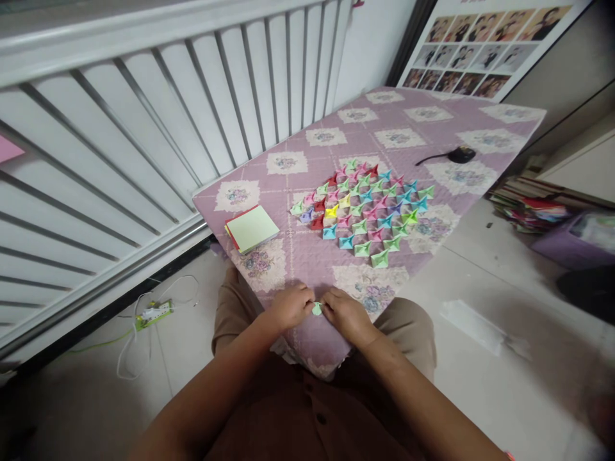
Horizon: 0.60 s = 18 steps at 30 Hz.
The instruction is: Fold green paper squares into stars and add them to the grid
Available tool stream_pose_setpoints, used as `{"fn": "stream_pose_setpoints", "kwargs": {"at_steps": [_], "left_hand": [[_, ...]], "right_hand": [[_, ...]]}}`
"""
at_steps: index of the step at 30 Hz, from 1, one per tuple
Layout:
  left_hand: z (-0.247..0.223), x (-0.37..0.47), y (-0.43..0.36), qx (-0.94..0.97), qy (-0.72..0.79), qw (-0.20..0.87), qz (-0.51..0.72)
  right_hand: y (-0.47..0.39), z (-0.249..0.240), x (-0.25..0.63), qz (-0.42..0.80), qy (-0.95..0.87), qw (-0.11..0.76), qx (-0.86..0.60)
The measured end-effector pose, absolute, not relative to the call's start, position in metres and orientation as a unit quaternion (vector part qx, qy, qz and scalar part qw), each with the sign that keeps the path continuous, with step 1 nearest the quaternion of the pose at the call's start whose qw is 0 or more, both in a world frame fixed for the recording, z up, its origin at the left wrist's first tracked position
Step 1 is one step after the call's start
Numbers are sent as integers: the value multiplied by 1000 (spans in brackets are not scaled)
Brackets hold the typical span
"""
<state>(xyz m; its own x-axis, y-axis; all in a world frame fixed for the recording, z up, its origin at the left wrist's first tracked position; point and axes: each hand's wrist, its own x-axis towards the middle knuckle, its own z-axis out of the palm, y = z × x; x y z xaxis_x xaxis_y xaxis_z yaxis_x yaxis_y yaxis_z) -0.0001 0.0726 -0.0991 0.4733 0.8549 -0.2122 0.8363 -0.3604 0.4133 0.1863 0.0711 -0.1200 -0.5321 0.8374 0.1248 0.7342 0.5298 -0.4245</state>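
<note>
A small light green folded paper [317,308] is between my two hands, near the close corner of the table. My left hand [294,306] pinches its left side, and my right hand [343,312] pinches its right side. Beyond them, several rows of small folded paper pieces [358,209] in green, pink, red, blue and yellow stand on the tablecloth. A stack of square paper sheets [252,228], light green on top, lies to the left of the rows.
The table [307,256] has a purple flowered cloth. A black mouse [461,154] with a cable lies at the far right. A white radiator [192,102] runs along the left side. On the floor at left is a power strip [154,314] with cables.
</note>
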Motion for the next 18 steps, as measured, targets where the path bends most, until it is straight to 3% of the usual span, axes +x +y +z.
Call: {"fn": "stream_pose_setpoints", "kwargs": {"at_steps": [18], "left_hand": [[-96,3,78,825,515,232,10]], "right_hand": [[83,-99,177,108,-892,31,-438]]}}
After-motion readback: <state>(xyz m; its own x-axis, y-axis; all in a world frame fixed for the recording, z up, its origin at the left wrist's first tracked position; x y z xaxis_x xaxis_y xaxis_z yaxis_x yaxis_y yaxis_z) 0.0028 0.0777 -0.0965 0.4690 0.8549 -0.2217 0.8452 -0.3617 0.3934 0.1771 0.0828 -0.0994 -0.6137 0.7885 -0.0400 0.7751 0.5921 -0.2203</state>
